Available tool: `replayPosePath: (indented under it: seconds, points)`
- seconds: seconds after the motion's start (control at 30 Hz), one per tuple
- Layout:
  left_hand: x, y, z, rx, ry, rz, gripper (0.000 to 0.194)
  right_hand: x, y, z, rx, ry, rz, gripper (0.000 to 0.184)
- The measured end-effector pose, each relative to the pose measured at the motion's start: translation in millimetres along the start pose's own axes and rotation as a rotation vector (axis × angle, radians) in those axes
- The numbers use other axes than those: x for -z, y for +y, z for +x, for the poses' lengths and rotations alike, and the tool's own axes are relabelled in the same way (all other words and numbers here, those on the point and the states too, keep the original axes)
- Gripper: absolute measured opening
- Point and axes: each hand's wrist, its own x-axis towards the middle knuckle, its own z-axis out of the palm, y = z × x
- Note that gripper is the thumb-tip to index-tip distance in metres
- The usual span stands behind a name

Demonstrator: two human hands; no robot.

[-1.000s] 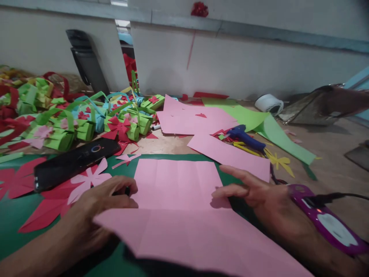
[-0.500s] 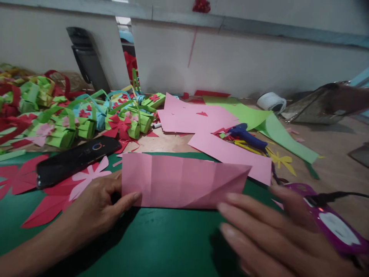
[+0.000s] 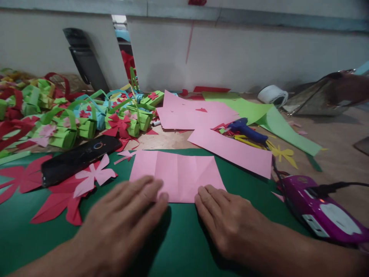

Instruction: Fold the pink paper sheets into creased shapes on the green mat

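We are facing a pale, plain wall, and a grey rail is running across its upper part. Left of centre, a narrow upright gap is splitting the wall, and we are glimpsing brightness at its top, then blue, then red lower down. A thin reddish streak is marking the panel right of it. Below, a brown tabletop is meeting the wall, its near part lying under a green covering. Dim, soft light is falling over everything.

Left hand bare, slightly blurred, thumb tip rounded. Right hand bare, clearer, knuckles showing. Left forearm, right forearm bare up to picture edge.
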Motion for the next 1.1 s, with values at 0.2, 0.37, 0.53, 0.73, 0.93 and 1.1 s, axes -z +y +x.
replayPosePath:
  seconds: [0.2,0.37,0.53,0.73,0.93,1.1]
  points:
    - [-17.7,13,25,-0.063,-0.096,-0.051,0.033,2,-3,4,-0.037,-0.034,-0.001,0.028]
    - [-22.9,13,37,-0.06,-0.118,-0.039,0.021,-1,-5,-1,-0.057,-0.066,0.003,0.025]
    - [-27.6,15,41,-0.089,-0.087,0.062,0.02,3,0,4,-0.082,0.009,-0.042,0.025]
    - [-29.6,12,42,-0.125,0.007,0.003,0.023,5,6,5,-0.127,0.122,0.079,0.028]
    - [-32.0,14,37,-0.072,-0.004,-0.165,0.025,-7,10,4,-0.173,0.106,0.369,0.034]
    - [-39.6,14,31,0.059,0.087,-0.244,0.025,-14,8,1,-0.336,0.098,0.552,0.027]
